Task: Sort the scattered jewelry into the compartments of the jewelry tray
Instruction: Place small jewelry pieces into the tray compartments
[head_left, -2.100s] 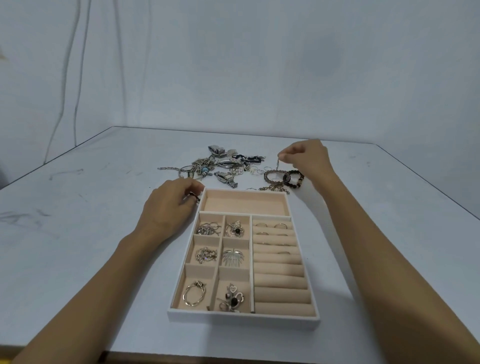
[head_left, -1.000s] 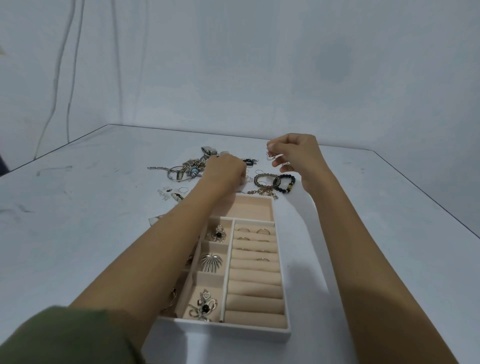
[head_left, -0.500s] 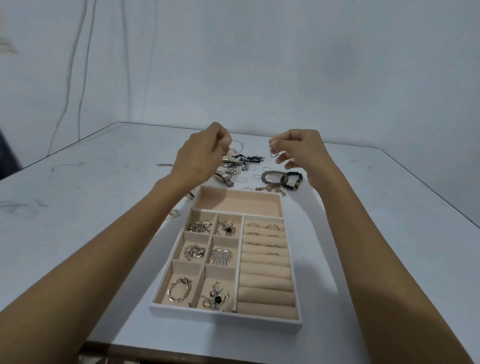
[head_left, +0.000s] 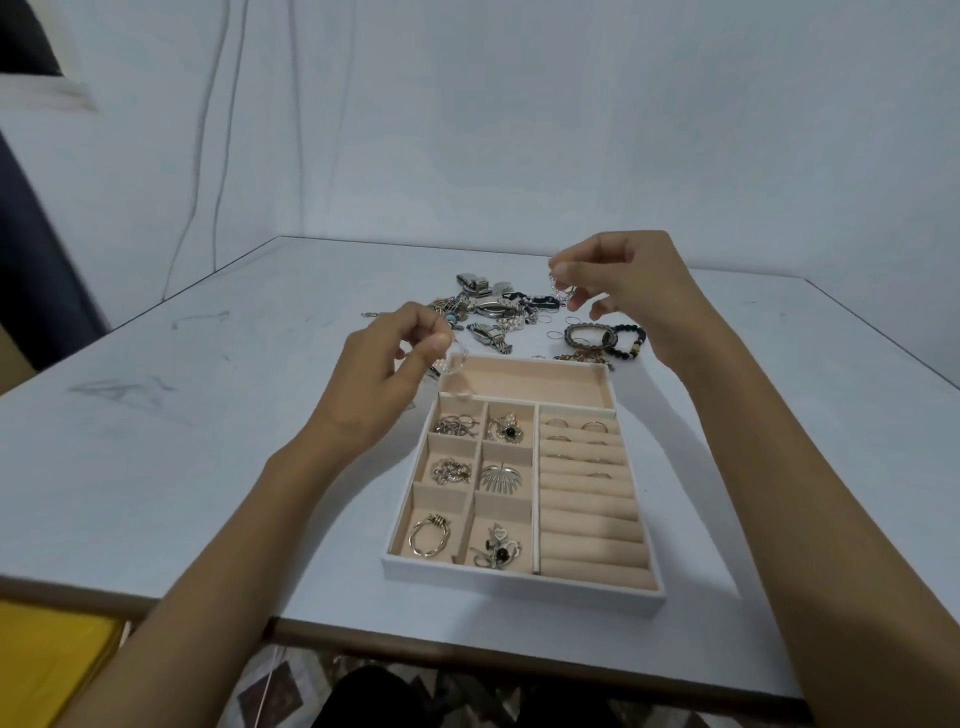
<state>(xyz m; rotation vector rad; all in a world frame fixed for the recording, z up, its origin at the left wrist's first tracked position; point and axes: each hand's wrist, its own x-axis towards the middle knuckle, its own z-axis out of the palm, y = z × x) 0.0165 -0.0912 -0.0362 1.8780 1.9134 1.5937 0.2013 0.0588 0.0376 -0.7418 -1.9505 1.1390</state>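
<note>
The jewelry tray (head_left: 524, 583), white outside and beige inside, sits near the table's front edge. Its small left compartments hold brooches and rings; several thin rings sit in the ring rolls (head_left: 587, 478) on the right. The long rear compartment (head_left: 530, 382) holds nothing. My left hand (head_left: 384, 374) hovers over the tray's rear left corner, pinching a small silver hoop (head_left: 453, 364). My right hand (head_left: 623, 286) is raised above the scattered jewelry pile (head_left: 493, 312), pinching a small silver piece (head_left: 558, 288).
Behind the tray lie a gold bangle (head_left: 584, 335), a dark beaded bracelet (head_left: 626, 340) and a gold chain (head_left: 582, 357). The white wall stands behind the table. A yellow object (head_left: 47, 660) sits below the table's front left edge.
My left hand came down and toward me from the pile to the tray's rear left corner with the hoop. My right hand stayed raised with its piece.
</note>
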